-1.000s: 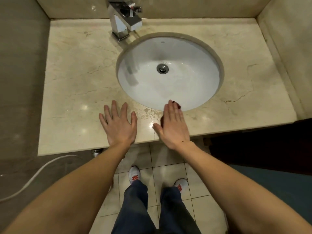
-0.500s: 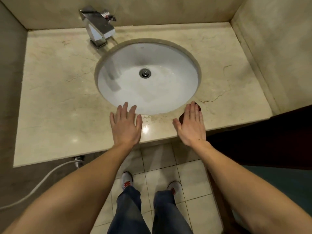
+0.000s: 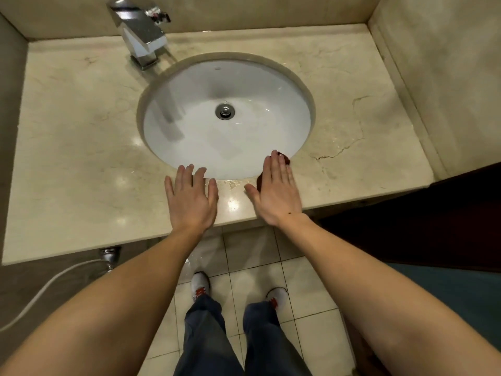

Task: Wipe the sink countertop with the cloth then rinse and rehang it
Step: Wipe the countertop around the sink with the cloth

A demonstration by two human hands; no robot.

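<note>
I have my right hand (image 3: pixel 276 189) pressed flat, fingers straight and together, on the dark red cloth (image 3: pixel 285 159), which peeks out just past my fingertips and beside my thumb. The hand pins the cloth to the worktop (image 3: pixel 81 158) with the palm; it does not curl around it. The cloth sits on the narrow front strip of stone, right at the rim of the sink (image 3: pixel 227 147), directly under that hand.

My left hand (image 3: pixel 191 198) lies spread and empty on the same front strip, palm down, just beside the right hand, its fingertips reaching the basin edge.

I judge the task to be in its wiping stage. The stone between my two hands looks wet and glossy, so some of the front strip seems covered. Whether the broad areas out beyond either hand have been wiped I cannot tell. The rinse and the rehanging are both left; no water runs from the tap (image 3: pixel 141 33), which stands well beyond my left fingertips at the back.

By count: one cloth, one sink with one drain (image 3: pixel 225 111), one tap, two hands. I see no rail or hook for the cloth.
</note>
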